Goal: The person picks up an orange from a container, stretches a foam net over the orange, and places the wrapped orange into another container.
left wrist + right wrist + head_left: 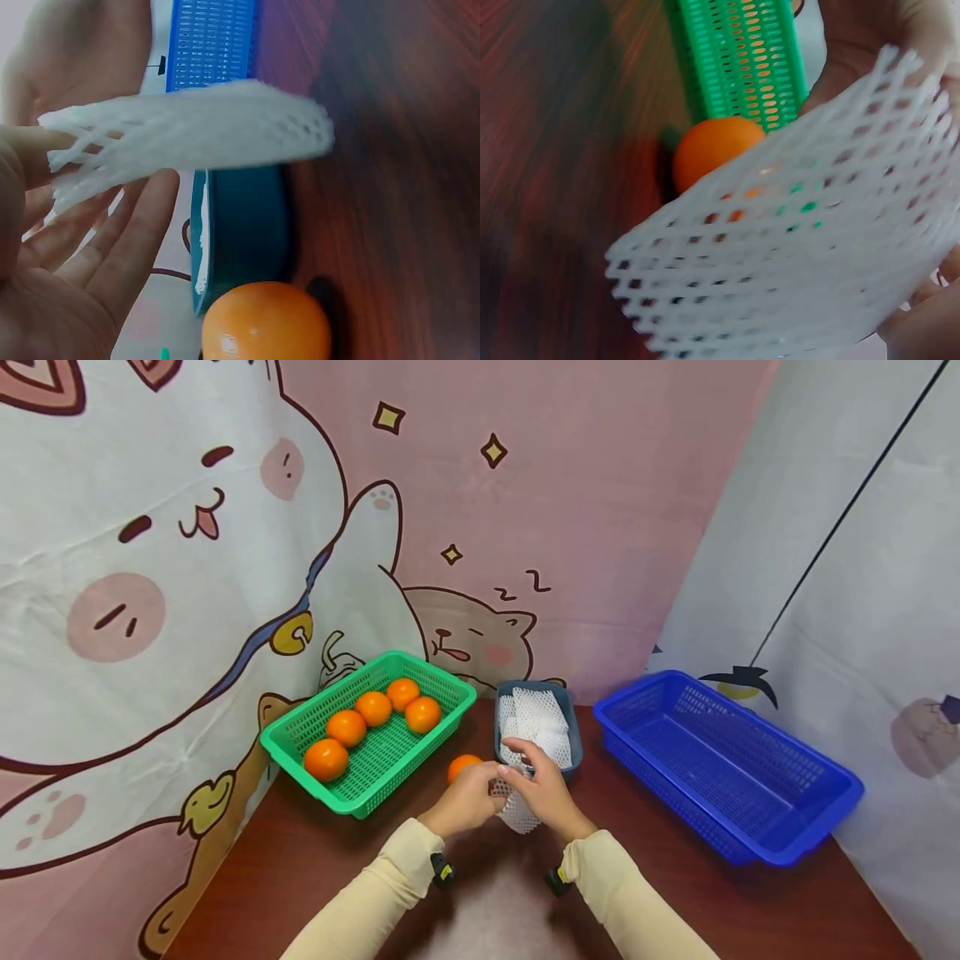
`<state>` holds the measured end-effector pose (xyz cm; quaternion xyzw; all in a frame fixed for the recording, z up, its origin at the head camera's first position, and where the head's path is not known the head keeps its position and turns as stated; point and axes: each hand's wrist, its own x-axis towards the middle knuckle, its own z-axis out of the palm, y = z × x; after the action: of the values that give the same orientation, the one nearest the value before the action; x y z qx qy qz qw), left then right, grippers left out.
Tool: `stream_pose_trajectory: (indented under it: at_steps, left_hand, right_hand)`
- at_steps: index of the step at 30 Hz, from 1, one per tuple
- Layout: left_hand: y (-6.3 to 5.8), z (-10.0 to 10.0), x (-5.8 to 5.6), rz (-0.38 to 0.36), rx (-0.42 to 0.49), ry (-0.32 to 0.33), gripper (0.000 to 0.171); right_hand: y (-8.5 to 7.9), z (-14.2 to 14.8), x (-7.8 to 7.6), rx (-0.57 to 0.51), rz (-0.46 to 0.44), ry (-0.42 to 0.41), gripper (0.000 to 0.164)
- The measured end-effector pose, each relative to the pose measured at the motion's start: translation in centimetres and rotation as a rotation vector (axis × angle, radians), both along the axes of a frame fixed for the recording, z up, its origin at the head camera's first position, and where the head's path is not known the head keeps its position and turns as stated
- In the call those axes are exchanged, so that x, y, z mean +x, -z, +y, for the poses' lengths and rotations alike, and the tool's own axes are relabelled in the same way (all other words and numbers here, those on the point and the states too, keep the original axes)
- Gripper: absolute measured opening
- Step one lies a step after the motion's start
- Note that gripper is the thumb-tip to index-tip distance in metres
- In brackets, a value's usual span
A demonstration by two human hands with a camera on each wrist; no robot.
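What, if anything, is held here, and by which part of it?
A white mesh sleeve, held by its end farther from the person, between the left hand and right hand.

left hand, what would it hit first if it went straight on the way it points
Past the foam net at its fingertips, the left hand would probably meet the right hand first; how they line up in depth is unclear.

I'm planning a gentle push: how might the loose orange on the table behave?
The orange would likely roll, being round and on a flat table. Its glossy highlight suggests smooth skin, perhaps slightly slippery.
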<state>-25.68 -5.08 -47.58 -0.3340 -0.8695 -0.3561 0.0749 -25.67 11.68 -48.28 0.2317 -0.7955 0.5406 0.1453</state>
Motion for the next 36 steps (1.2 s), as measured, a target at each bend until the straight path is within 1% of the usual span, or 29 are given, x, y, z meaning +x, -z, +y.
stream_pose_trajectory:
  at_steps: [2,4,7,9,11,14,15,17,18,20,21,22,24,25,26,28,30,31,33,36]
  left_hand:
    - [0.1,-0.2,0.1,-0.044,0.065,0.024,0.032]
    - [0.2,-0.4,0.2,-0.082,0.122,0.035,0.033]
    - [0.4,-0.7,0.2,-0.129,0.189,0.025,0.035]
    - [0.4,-0.9,0.1,-0.159,0.226,0.012,0.037]
    - [0.5,-1.0,0.1,-0.192,0.269,0.011,0.038]
    - [0.8,-1.1,0.0,-0.272,0.353,0.044,0.041]
    - [0.9,-1.2,0.0,-0.310,0.391,0.064,0.042]
    - [1.1,-1.2,-0.1,-0.391,0.452,0.099,0.043]
    - [1.2,-1.2,-0.1,-0.425,0.477,0.111,0.044]
    - [0.4,-1.3,0.4,-0.484,0.517,0.124,0.044]
    - [0.0,-1.3,0.7,-0.508,0.534,0.130,0.044]
    - [-0.4,-1.2,1.0,-0.521,0.541,0.129,0.043]
    - [-1.3,-1.2,1.6,-0.536,0.560,0.129,0.042]
    - [-1.7,-1.2,1.9,-0.544,0.570,0.130,0.041]
    - [-1.7,-1.1,2.0,-0.547,0.579,0.129,0.041]
    - [-1.6,-1.0,2.1,-0.542,0.596,0.126,0.041]
    - [-1.3,-0.9,2.1,-0.526,0.609,0.126,0.041]
    - [-1.0,-0.8,2.1,-0.515,0.619,0.127,0.042]
    - [-0.1,-0.5,1.9,-0.489,0.644,0.134,0.043]
    - [1.3,0.0,1.5,-0.466,0.697,0.151,0.045]
  right_hand:
    - [0.4,0.4,0.0,0.014,0.003,-0.009,0.044]
    - [0.7,0.8,0.1,0.039,0.012,-0.014,0.044]
    - [0.8,1.4,0.2,0.075,0.055,-0.006,0.046]
    - [0.6,1.7,0.5,0.077,0.115,0.003,0.047]
    - [0.0,1.9,1.2,0.074,0.192,0.020,0.046]
    - [-1.3,2.2,2.2,0.071,0.307,0.038,0.039]
    - [-1.3,2.4,2.2,0.069,0.348,0.035,0.038]
    - [-0.6,3.0,1.8,0.083,0.402,0.034,0.037]
    - [-0.2,3.3,1.5,0.097,0.409,0.033,0.039]
    - [0.8,3.8,0.9,0.115,0.423,0.027,0.042]
    - [1.3,4.0,0.7,0.128,0.406,0.031,0.043]
    - [1.4,4.1,0.7,0.145,0.363,0.041,0.042]
    - [1.4,4.1,1.0,0.139,0.233,0.041,0.036]
    - [1.4,4.1,1.2,0.114,0.163,0.029,0.033]
    - [1.4,4.1,1.4,0.084,0.076,0.016,0.032]
    - [0.9,4.0,2.1,-0.002,-0.067,-0.045,0.035]
    - [0.3,3.9,2.7,-0.093,-0.167,-0.120,0.042]
    - [0.0,3.8,3.0,-0.123,-0.196,-0.153,0.045]
    - [-0.5,3.7,3.4,-0.167,-0.223,-0.216,0.049]
    - [-0.4,3.7,3.5,-0.175,-0.252,-0.235,0.055]
